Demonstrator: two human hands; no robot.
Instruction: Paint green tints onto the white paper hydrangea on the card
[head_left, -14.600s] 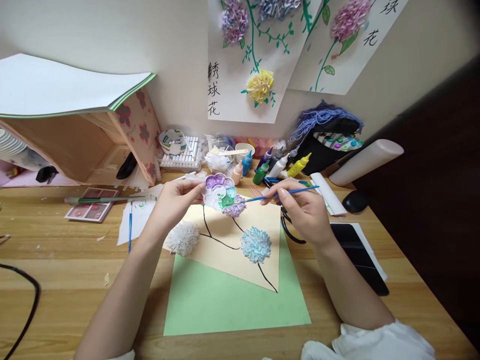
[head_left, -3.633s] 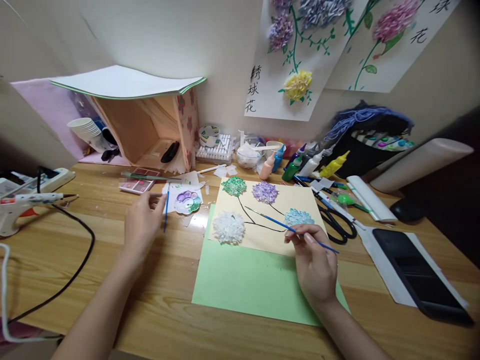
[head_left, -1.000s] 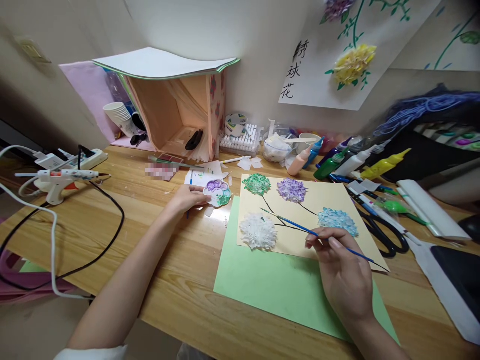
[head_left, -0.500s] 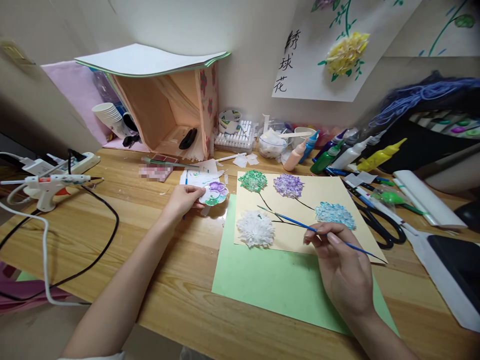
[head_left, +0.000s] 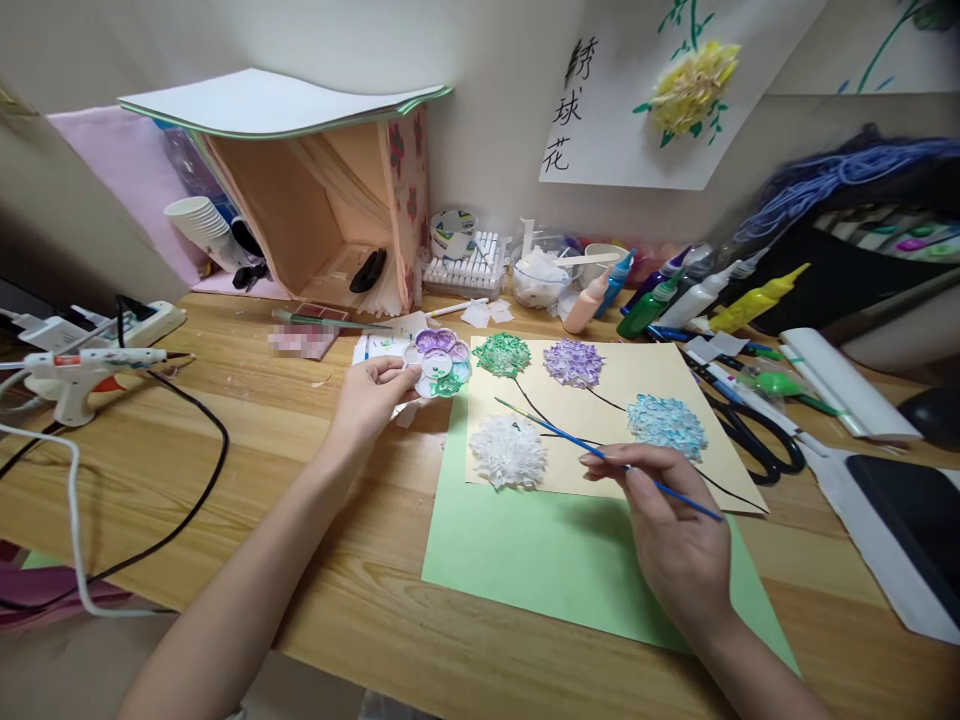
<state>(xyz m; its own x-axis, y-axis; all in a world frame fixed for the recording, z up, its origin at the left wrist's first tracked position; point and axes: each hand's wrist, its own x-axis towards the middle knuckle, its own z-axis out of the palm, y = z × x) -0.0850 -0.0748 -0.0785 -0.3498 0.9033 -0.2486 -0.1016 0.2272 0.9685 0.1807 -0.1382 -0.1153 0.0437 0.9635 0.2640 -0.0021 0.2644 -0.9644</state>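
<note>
My left hand (head_left: pixel 379 398) pinches the edge of a flower-shaped paint palette (head_left: pixel 437 364), its wells stained purple and green, raised beside the artwork. Between the fingers of my right hand (head_left: pixel 671 510) is a thin blue paintbrush (head_left: pixel 574 437). Its bristle tip points left, above the white flower. Below the brush lies a cream sheet (head_left: pixel 585 470) with dark painted stems. On it are a green flower (head_left: pixel 502 355), a purple flower (head_left: pixel 573 362), a blue flower (head_left: pixel 667 427) and a white flower (head_left: pixel 508 451). A green sheet (head_left: pixel 540 560) lies underneath.
At the left are a glue gun (head_left: pixel 82 375) and looping cables. A pink box (head_left: pixel 300 215) stands at the back, near a bowl of white pieces (head_left: pixel 541 282) and several paint bottles (head_left: pixel 651 305). Black-handled scissors (head_left: pixel 750 440) lie right of the cream sheet.
My left hand has lifted the palette and tilted it toward me, slightly right. The paintbrush in my right hand has shifted a little left. The whole view has moved slightly.
</note>
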